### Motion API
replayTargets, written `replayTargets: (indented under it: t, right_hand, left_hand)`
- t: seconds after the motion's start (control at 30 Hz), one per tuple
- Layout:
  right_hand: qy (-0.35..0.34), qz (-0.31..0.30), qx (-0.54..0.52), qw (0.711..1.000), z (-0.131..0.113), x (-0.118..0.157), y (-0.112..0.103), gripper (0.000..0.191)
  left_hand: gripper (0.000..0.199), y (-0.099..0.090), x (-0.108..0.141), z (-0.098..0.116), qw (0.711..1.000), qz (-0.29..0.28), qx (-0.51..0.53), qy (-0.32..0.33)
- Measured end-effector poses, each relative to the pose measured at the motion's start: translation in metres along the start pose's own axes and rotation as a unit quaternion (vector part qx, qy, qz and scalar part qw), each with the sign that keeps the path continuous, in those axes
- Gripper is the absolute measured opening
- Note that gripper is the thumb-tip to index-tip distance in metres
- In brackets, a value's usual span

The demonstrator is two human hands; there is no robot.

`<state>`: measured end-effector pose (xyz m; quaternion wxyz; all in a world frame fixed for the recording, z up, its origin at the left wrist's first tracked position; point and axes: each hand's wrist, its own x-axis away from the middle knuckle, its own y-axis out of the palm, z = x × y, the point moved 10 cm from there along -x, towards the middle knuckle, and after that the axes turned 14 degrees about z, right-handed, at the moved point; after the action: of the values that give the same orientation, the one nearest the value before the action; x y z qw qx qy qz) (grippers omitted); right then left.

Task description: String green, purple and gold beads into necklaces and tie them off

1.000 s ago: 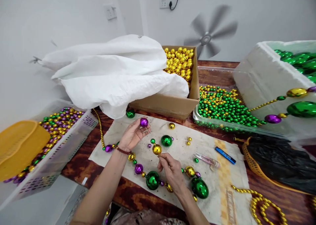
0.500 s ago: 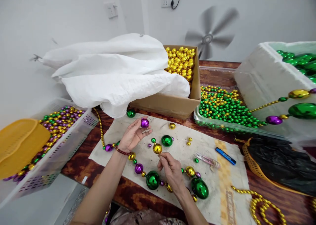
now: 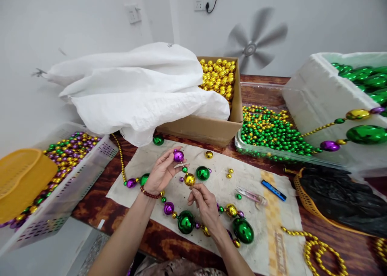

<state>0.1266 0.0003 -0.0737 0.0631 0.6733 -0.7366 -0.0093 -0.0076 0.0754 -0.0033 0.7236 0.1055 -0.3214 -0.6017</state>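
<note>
My left hand point(image 3: 161, 171) pinches a shiny purple bead point(image 3: 178, 156), with a thin pin reaching down from it. The pin's end meets a small green bead point(image 3: 184, 169) that tops a gold bead point(image 3: 190, 180). Below that gold bead, my right hand point(image 3: 204, 205) is closed, its fingertips gripping the low end of this short bead piece. On the cloth point(image 3: 254, 231), a string of beads with a big green bead point(image 3: 186, 222) curves under my forearms. A loose green bead point(image 3: 202, 173) rests just right of the gold one.
Right of my hands lie thread snips point(image 3: 252, 196) and a blue utility knife point(image 3: 273, 190). A cardboard box point(image 3: 208, 132) of gold beads, partly under a white sack point(image 3: 136, 90), stands behind. Bead bins flank the cloth: a white basket point(image 3: 104, 149) and a clear tray point(image 3: 272, 157). A fan point(image 3: 250, 49) spins.
My right hand has lifted the gold and green beads toward my left hand. The pin of the purple bead now meets the small green bead.
</note>
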Motion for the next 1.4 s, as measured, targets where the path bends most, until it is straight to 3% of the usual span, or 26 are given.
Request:
replayTargets:
  t: [0.53, 0.87, 1.13, 1.27, 1.4]
  right_hand:
    - [-0.003, 0.005, 0.015, 1.0, 0.002, -0.001, -0.003, 0.026]
    - [-0.015, 0.006, 0.026, 1.0, -0.002, 0.0, -0.002, 0.026]
    - [0.007, 0.006, -0.026, 1.0, -0.005, -0.012, 0.007, 0.028]
    - [0.041, -0.032, -0.062, 0.997, -0.006, -0.013, 0.014, 0.034]
    - [0.053, -0.033, -0.064, 0.996, -0.002, -0.013, 0.008, 0.034]
  left_hand:
    - [0.04, -0.002, -0.005, 0.011, 0.998, -0.012, 0.062, -0.003]
    - [0.032, 0.004, -0.005, 0.013, 0.998, 0.001, 0.057, 0.014]
    - [0.029, 0.008, 0.001, -0.005, 1.0, -0.025, 0.016, -0.006]
    - [0.033, 0.002, -0.001, -0.008, 1.0, -0.01, 0.022, -0.005]
    - [0.032, 0.0, -0.003, -0.01, 1.0, -0.008, 0.017, -0.009]
